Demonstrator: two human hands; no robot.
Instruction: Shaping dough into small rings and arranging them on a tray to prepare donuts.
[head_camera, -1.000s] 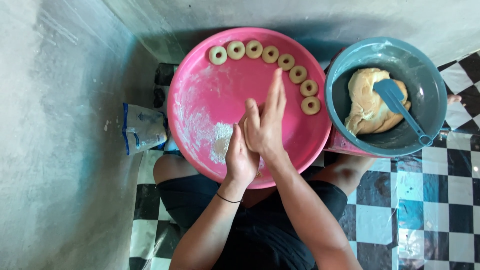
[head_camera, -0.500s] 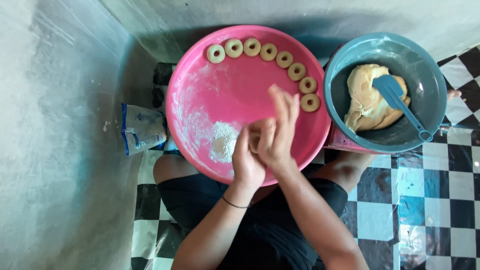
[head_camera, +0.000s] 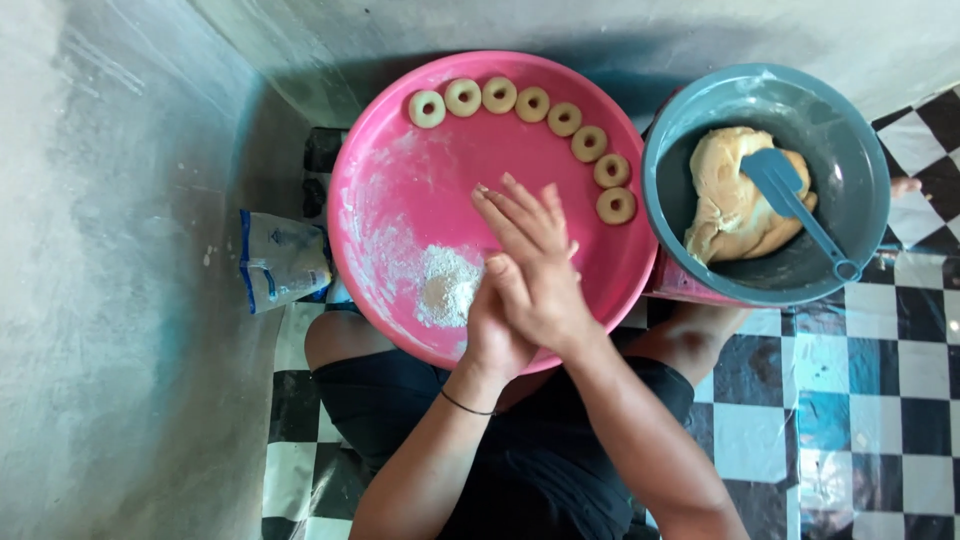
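Observation:
My right hand (head_camera: 535, 260) lies flat on top of my left hand (head_camera: 495, 335), palm against palm, over the near part of a round pink tray (head_camera: 350, 200) that rests on my lap. Whatever is between the palms is hidden. A small heap of white flour (head_camera: 445, 285) sits on the tray just left of my hands. Several ring-shaped dough pieces (head_camera: 532, 103) line the tray's far and right rim in a curve.
A grey-blue bowl (head_camera: 870, 170) to the right holds a lump of pale dough (head_camera: 725, 200) and a blue spatula (head_camera: 790, 190). A small plastic bag (head_camera: 280, 260) lies left of the tray by a grey concrete wall. The floor (head_camera: 850, 400) is black-and-white checkered.
My right hand has slid back and turned across my left palm, its fingers now pointing far-left instead of straight away. The hands stay pressed together over the tray.

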